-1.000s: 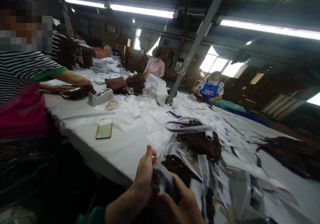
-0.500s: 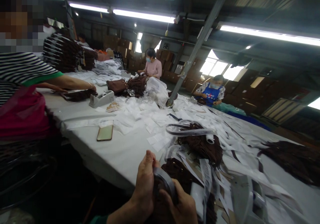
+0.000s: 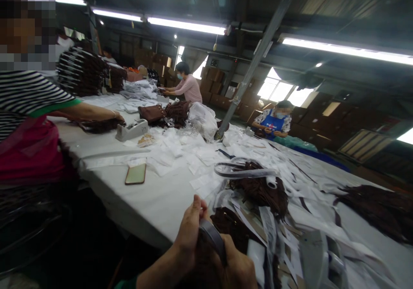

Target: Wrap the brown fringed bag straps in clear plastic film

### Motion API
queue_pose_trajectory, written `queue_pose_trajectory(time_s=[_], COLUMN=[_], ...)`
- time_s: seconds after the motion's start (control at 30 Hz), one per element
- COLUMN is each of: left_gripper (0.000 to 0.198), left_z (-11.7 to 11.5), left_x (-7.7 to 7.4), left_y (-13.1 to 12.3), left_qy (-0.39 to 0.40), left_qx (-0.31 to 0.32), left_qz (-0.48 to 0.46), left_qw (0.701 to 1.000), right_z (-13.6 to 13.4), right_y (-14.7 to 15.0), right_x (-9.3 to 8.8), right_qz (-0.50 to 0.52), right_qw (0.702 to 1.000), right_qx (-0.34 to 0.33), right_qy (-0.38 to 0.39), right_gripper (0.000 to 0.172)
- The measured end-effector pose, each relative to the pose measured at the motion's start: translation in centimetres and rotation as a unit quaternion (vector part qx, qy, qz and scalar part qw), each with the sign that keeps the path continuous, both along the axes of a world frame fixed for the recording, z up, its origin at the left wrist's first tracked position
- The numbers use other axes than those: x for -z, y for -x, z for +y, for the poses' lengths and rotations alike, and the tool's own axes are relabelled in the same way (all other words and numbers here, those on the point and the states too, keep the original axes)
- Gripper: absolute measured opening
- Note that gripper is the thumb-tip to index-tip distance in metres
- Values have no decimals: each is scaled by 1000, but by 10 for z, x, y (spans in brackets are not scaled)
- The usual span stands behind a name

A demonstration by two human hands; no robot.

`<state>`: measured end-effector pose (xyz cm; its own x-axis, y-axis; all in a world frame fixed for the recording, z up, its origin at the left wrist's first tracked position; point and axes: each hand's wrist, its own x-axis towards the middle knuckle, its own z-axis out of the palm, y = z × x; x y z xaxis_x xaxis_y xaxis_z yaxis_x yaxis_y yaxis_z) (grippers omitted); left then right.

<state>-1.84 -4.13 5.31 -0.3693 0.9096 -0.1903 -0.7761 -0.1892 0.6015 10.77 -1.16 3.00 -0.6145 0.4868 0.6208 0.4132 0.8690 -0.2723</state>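
Observation:
At the bottom centre my left hand (image 3: 189, 237) and my right hand (image 3: 237, 261) are close together, with a dark, curved bag strap (image 3: 214, 237) between them. The left hand is closed around the strap's left side, thumb pointing up. Fingers of my right hand are bent around its right side. Dark brown material hangs below the strap in shadow, and its shape is hard to make out. Just beyond my right hand lies a brown bag (image 3: 232, 224) among paper strips. Farther back is another brown bag (image 3: 261, 194) with a plastic-wrapped strap (image 3: 248, 173).
A tape dispenser (image 3: 318, 254) stands at the right, another (image 3: 132, 130) at the left. A phone (image 3: 135, 174) lies near the table's left edge. White sheets (image 3: 174, 147) cover the middle. A co-worker's arm (image 3: 93, 110) reaches in from the left; two people work across the table.
My hands stay together on the strap, the right one turned slightly more over it. Across the table, the person in pink has turned and reaches leftward.

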Motion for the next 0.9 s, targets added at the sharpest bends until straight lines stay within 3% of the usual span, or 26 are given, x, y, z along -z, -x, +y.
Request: queue_pose_trajectory(time_s=[0.07, 0.13, 0.2, 0.23, 0.27, 0.4, 0.5, 0.57, 0.63, 0.73, 0.8, 0.83, 0.9], left_gripper=[56, 56, 49, 45, 44, 45, 46, 47, 50, 47, 36, 30, 28], left_z=[-8, -17, -22, -23, -22, -8, 0, 1, -3, -13, -19, -21, -20], left_x=[-4, -11, -21, -25, -28, -31, -28, -25, -24, -30, -38, -41, -45], left_y=[12, 23, 29, 29, 27, 10, 0, 0, 7, 19, 23, 22, 18], left_qy=[-32, -57, -66, -70, -76, -71, -27, -32, -61, -81, -75, -74, -80], left_qx=[71, 145, 181, 182, 174, 70, -4, -2, 32, 91, 103, 107, 118], left_qz=[226, 435, 553, 565, 544, 280, 122, 114, 209, 418, 494, 500, 444], left_qw=[971, 887, 811, 802, 817, 955, 992, 993, 975, 900, 860, 856, 885], right_z=[6, 11, 14, 15, 16, 15, 12, 12, 13, 13, 13, 13, 14], right_y=[-5, -9, -11, -11, -11, -7, -6, -7, -9, -10, -10, -9, -9], right_x=[-2, -6, -13, -18, -22, -35, -37, -35, -33, -33, -35, -37, -40], right_qz=[-36, -47, -37, -33, -34, -53, -53, -61, -79, -86, -70, -59, -44], right_qw=[997, 991, 988, 988, 989, 997, 999, 998, 996, 992, 990, 991, 993], right_qx=[-25, -59, -93, -101, -101, -43, -6, 0, -2, -38, -72, -82, -84], right_qy=[-64, -111, -121, -113, -100, -43, -7, -2, -28, -85, -95, -89, -65], right_gripper=[41, 41, 37, 35, 34, 47, 42, 39, 39, 40, 40, 40, 40])
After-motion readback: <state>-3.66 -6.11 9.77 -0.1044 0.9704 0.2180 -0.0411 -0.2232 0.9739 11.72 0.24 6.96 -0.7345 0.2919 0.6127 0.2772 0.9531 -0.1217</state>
